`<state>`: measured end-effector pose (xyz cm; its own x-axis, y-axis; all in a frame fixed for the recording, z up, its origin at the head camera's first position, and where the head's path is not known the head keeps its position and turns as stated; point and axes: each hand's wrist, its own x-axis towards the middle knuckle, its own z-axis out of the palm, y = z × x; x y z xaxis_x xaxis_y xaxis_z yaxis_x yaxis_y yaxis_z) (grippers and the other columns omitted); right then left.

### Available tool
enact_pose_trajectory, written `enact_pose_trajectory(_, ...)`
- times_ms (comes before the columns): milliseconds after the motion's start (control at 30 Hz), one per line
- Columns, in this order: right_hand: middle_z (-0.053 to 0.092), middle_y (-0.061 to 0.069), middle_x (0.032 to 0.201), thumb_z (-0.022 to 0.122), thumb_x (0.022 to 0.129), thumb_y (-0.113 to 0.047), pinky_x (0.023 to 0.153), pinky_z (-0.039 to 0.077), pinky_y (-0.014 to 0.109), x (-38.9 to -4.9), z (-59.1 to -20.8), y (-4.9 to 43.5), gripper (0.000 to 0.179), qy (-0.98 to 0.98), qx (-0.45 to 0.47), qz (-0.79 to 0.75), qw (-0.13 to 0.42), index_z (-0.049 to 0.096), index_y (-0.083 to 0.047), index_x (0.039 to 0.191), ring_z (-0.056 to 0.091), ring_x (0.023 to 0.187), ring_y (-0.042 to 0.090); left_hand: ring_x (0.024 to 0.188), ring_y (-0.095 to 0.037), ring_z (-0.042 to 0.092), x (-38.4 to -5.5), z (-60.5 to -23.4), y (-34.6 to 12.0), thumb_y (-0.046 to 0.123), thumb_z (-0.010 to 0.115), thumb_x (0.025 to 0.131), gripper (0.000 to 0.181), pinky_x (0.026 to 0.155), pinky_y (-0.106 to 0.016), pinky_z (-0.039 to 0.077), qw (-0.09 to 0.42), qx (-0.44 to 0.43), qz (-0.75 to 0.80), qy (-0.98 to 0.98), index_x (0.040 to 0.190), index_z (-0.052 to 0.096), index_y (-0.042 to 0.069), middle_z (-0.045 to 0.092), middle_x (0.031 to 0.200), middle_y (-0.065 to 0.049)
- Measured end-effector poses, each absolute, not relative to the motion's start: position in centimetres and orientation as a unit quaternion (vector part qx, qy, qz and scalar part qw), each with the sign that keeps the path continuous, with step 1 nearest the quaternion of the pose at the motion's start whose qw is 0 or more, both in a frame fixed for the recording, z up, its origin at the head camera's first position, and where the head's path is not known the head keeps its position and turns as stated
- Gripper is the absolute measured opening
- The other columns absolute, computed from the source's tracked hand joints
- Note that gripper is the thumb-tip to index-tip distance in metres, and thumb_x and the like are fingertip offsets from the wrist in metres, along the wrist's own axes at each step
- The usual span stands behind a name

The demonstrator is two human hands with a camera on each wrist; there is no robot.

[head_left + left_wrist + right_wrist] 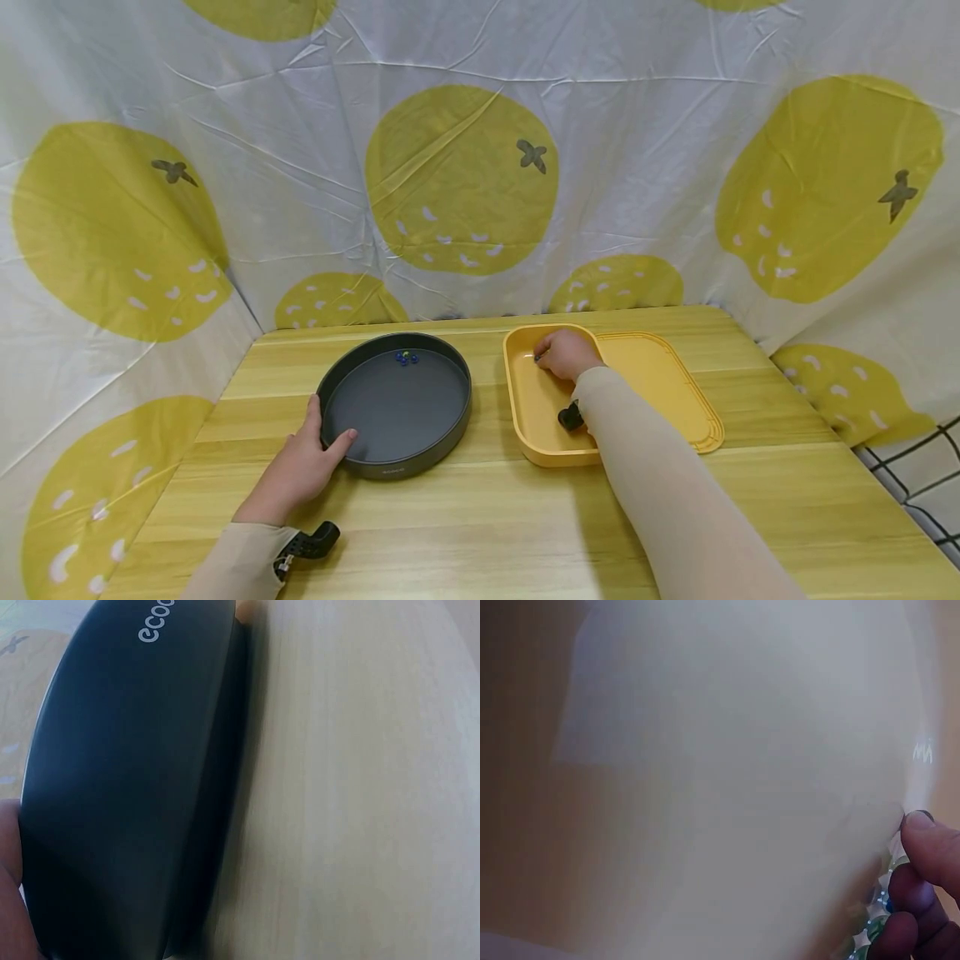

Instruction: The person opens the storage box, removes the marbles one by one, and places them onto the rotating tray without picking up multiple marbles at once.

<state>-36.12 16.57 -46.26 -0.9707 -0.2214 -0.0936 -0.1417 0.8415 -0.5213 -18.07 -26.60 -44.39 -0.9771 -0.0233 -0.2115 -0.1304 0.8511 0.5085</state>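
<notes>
A round dark grey baking pan [399, 400] stands on the table, with several small marbles [406, 358], blue and yellow-green, lying together near its far wall. My left hand [303, 467] grips the pan's near-left side, thumb over the rim and fingers along the outside wall. In the left wrist view the pan's wall [127, 765] fills much of the picture. My right hand [566, 354] reaches into a yellow rectangular container [528, 408] and pinches a small dark blue marble [537, 358] at its fingertips. Green and clear marbles [876, 927] lie under those fingers in the right wrist view.
A flat yellow lid [667, 383] lies on the wooden table [465, 525] right beside the container, partly behind my right sleeve. A white curtain [300, 167] with large yellow fruit prints hangs around the table. Black wire grid [926, 475] shows at the right edge.
</notes>
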Motion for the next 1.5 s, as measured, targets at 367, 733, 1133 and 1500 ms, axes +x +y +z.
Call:
enact_pose_trajectory(367, 0.078, 0.009, 0.122, 0.071, 0.097, -0.024, 0.096, 0.055, 0.043, -35.9, -45.6, 16.7, 0.023, 0.954, -0.088, -0.279, 0.067, 0.081, -0.013, 0.115, 0.068, 0.103, 0.026, 0.147, -0.07, 0.016, -17.9, -44.2, -26.5, 0.063, 0.047, 0.106, 0.107, 0.12, -0.076, 0.023, 0.097, -0.037, 0.272, 0.957, 0.166, -0.014, -0.001, 0.013, 0.169, -0.037)
enact_pose_trajectory(733, 0.068, 0.016, 0.134, 0.064, 0.106, -0.023, 0.076, 0.054, 0.032, -35.2, -42.1, 16.2, 0.03, 0.924, -0.071, -0.363, 0.101, 0.073, -0.012, 0.131, 0.068, 0.1, 0.032, 0.148, -0.069, 0.014, -18.1, -44.3, -26.6, 0.064, 0.047, 0.106, 0.107, 0.122, -0.075, 0.02, 0.098, -0.037, 0.275, 0.956, 0.166, -0.015, 0.0, 0.011, 0.17, -0.036)
enact_pose_trajectory(1133, 0.067, 0.014, 0.139, 0.067, 0.105, -0.027, 0.101, 0.057, 0.046, -34.7, -38.8, 12.2, 0.032, 0.906, -0.127, -0.396, 0.074, 0.074, -0.014, 0.134, 0.063, 0.124, 0.033, 0.148, -0.07, 0.014, -18.1, -44.5, -26.7, 0.065, 0.046, 0.106, 0.107, 0.122, -0.075, 0.02, 0.098, -0.036, 0.273, 0.956, 0.166, -0.015, 0.0, 0.011, 0.17, -0.036)
enact_pose_trajectory(1500, 0.068, 0.01, 0.138, 0.069, 0.103, -0.025, 0.102, 0.057, 0.045, -33.9, -37.2, 7.4, 0.031, 0.89, -0.15, -0.422, 0.081, 0.075, -0.017, 0.132, 0.064, 0.126, 0.03, 0.148, -0.07, 0.013, -18.1, -44.5, -26.7, 0.066, 0.046, 0.106, 0.108, 0.121, -0.076, 0.021, 0.098, -0.036, 0.272, 0.957, 0.166, -0.015, 0.001, 0.011, 0.17, -0.036)
